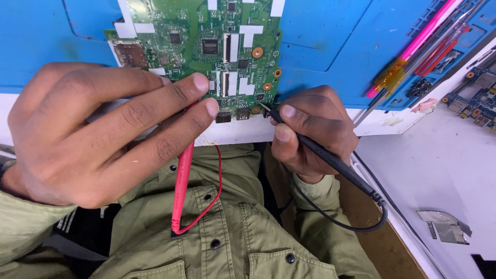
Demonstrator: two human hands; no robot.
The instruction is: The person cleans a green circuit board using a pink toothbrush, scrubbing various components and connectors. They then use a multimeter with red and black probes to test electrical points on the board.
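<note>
A green circuit board (201, 41) lies on a blue work mat (320, 46) at the table's near edge. My left hand (98, 134) holds a red test probe (182, 181) between thumb and fingers; its tip is hidden under my fingertips at the board's lower edge. My right hand (310, 129) grips a black test probe (330, 160) like a pen, with its metal tip touching the board's lower right corner by the small connectors. A red lead and a black lead hang down over my olive-green jacket (232, 232).
A pink-handled tool (413, 41) and red tweezers lie in a tray at the upper right. Small blue circuit boards (475, 98) rest on the white table (444, 165) at the far right. A scrap of metal foil (447, 225) lies at the lower right.
</note>
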